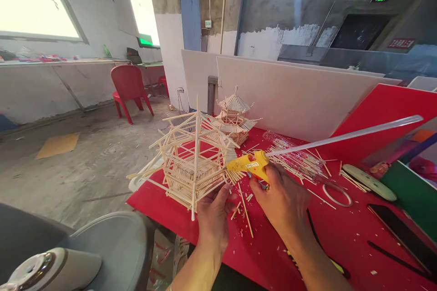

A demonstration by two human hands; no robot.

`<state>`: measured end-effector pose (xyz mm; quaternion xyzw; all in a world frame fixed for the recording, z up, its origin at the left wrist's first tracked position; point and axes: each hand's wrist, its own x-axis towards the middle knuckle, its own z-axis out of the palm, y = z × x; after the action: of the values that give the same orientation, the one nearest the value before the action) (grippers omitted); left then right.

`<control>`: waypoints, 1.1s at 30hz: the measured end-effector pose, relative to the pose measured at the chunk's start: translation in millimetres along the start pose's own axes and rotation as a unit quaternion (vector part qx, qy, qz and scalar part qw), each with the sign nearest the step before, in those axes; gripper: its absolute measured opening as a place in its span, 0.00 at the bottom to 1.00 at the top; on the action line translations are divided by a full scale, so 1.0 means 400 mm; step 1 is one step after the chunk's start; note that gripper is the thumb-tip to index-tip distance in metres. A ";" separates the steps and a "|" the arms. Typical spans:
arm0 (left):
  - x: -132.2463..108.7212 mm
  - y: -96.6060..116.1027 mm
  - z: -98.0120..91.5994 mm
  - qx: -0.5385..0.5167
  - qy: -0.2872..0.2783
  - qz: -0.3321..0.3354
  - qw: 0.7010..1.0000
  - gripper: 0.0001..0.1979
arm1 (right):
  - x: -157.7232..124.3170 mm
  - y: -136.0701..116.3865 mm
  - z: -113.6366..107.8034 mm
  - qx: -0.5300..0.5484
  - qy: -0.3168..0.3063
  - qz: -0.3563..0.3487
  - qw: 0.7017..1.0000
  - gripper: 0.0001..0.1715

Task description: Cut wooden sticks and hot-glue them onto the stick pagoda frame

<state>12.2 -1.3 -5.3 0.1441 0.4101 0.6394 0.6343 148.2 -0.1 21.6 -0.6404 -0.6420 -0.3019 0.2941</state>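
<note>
Behind everything, a gray wall with patchy white paint fills the back of the room, with long white boards leaning in front of it. Nearer, a red desk spreads under the work, scattered with small bits. Across the floor to the left stands a red chair, and at the lower left a pale cup with a shiny top lies in view beside a round gray top.

On the near left part of the desk sits the large stick model, an open, many-sided frame of thin wooden sticks with a tall post on its near side. Just behind it, a smaller-looking stick tower stands upright with tiered roofs. To the right, loose sticks lie in and around a clear plastic bag.

The right hand is wrapped around the grip of a yellow glue gun, whose nozzle points left at the model's right side. The left hand is at the model's lower right edge, thumb up near the nozzle; whether its fingers pinch a stick, I cannot tell. A long clear glue stick juts from the gun's back. Farther right lie a dark phone and a tape ring.
</note>
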 end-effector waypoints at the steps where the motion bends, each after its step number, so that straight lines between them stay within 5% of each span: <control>1: -0.001 0.000 -0.001 0.001 0.000 -0.002 1.000 0.19 | 0.000 -0.001 -0.001 0.001 0.001 -0.005 1.000 0.14; 33: -0.003 -0.001 -0.017 -0.001 -0.007 -0.014 1.000 0.19 | -0.015 0.012 -0.038 -0.019 0.021 -0.045 0.999 0.11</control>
<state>7.9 -4.7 -9.7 0.1423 0.4067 0.6300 0.6461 153.0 -15.3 26.9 -0.6095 -0.6582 -0.3406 0.2815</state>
